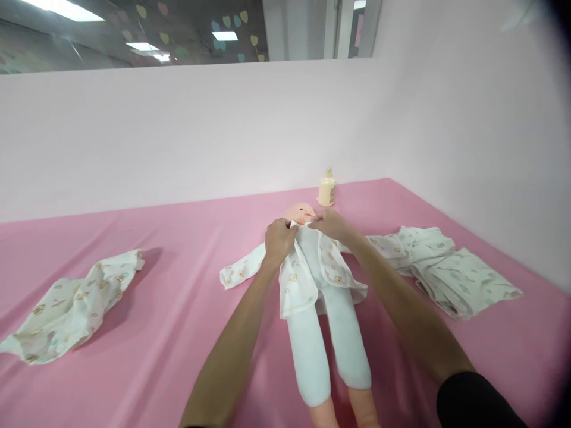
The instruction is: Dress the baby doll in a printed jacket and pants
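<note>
A baby doll (pixel 306 351) lies on its back on the pink sheet, head toward the wall. Its soft body and legs are pale white cloth. It wears an unfastened white printed jacket (pixel 298 285), with both sleeves stretched out sideways. My left hand (pixel 280 239) pinches the jacket's collar edge on the left of the doll's neck. On the other side of the neck, my right hand (pixel 331 224) has its fingers closed at the collar edge. The doll's chin and part of its face are hidden behind my hands.
Crumpled printed baby clothing (pixel 84 303) lies on the pink sheet (pixel 178 309) at left. Folded white printed cloth (pixel 459 279) rests at right, close to the doll's sleeve. A cream pump bottle (pixel 327 189) stands beyond the head, near the white wall (pixel 187 137).
</note>
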Tool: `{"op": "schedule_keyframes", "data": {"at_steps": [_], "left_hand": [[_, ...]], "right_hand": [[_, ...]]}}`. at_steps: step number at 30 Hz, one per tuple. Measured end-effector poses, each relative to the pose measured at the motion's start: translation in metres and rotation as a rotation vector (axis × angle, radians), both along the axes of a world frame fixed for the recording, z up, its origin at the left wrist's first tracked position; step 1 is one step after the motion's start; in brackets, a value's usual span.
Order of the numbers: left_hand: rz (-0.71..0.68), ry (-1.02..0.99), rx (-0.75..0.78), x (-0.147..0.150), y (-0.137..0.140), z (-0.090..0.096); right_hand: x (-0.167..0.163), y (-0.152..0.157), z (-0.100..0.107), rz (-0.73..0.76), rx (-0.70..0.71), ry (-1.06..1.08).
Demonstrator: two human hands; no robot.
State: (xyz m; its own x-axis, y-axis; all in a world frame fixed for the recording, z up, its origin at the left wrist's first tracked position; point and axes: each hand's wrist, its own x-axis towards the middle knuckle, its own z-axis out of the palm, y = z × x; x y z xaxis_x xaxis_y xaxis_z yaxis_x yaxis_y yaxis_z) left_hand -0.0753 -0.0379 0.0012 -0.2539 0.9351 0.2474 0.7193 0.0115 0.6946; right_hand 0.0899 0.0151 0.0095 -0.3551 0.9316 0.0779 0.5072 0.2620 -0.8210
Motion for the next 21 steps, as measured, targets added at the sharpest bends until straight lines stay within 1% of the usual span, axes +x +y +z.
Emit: {"op": "schedule_keyframes", "data": {"at_steps": [3,5,8,12,17,21], "left_hand": [[0.041,0.017,-0.033,0.001,-0.005,0.003],[0.048,0.038,-0.020,0.002,-0.006,0.002],[0.004,0.098,0.045,0.003,-0.006,-0.003],[-0.056,0.158,0.109,0.006,-0.002,-0.013],[-0.066,0.238,0.207,0.009,0.002,-0.025],[-0.082,0.280,0.268,0.013,0.000,-0.029]], "right_hand": [[0.005,-0.002,0.005,0.037,-0.027,-0.034],[0.006,-0.005,0.008,0.048,-0.022,-0.016],[0.005,-0.010,0.013,0.047,-0.018,0.033],[0.002,-0.015,0.016,-0.012,-0.023,0.101],[-0.001,-0.009,0.009,-0.052,-0.046,0.179],[-0.005,-0.005,0.000,0.016,-0.139,0.288]]}}
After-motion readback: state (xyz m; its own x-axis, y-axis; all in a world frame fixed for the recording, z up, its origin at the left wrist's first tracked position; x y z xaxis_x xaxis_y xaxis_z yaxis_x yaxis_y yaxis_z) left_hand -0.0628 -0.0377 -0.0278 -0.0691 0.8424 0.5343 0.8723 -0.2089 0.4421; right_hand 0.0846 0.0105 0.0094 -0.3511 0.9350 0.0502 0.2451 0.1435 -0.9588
